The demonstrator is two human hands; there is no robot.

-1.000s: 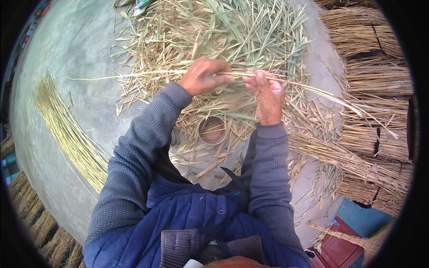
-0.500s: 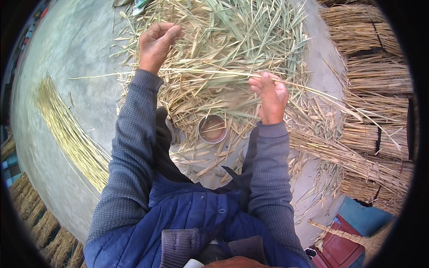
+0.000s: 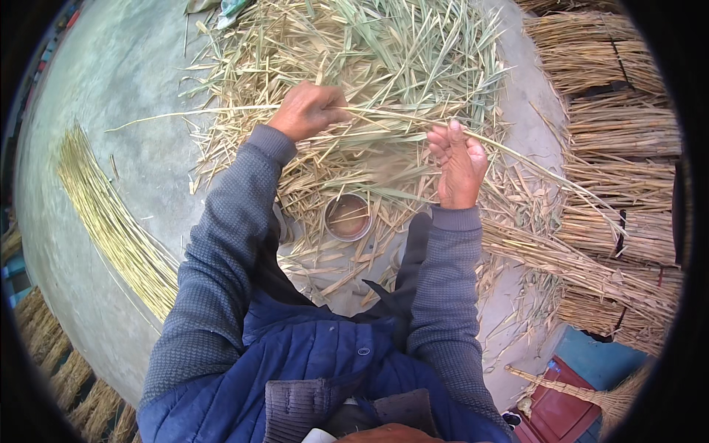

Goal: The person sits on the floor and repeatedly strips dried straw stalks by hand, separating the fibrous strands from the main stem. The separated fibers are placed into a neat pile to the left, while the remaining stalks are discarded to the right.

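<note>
Head view: 1 long stalk (image 3: 502,148) is up in the air, on the far side of a round bowl (image 3: 350,227). The stalk is thin, pale and a bit bent, and its right end splits into wispy bits. The right hand (image 3: 458,159) pinches it between thumb and finger, past the bowl and to its right. The left hand (image 3: 310,111) is curled over it, past the bowl and a little to its left, and hides part of it. I cannot tell if those fingers grip the stalk.

The bowl is brown inside, and thin straw bits (image 3: 344,217) lie in it. Past the bowl is a big heap of dry leaves (image 3: 391,52), some green, some tan. Far left of the bowl, a bundle of yellow stalks (image 3: 114,221) lies on the gray floor (image 3: 125,74). Far right of it are piled brown bundles (image 3: 628,133) with dark ties.
</note>
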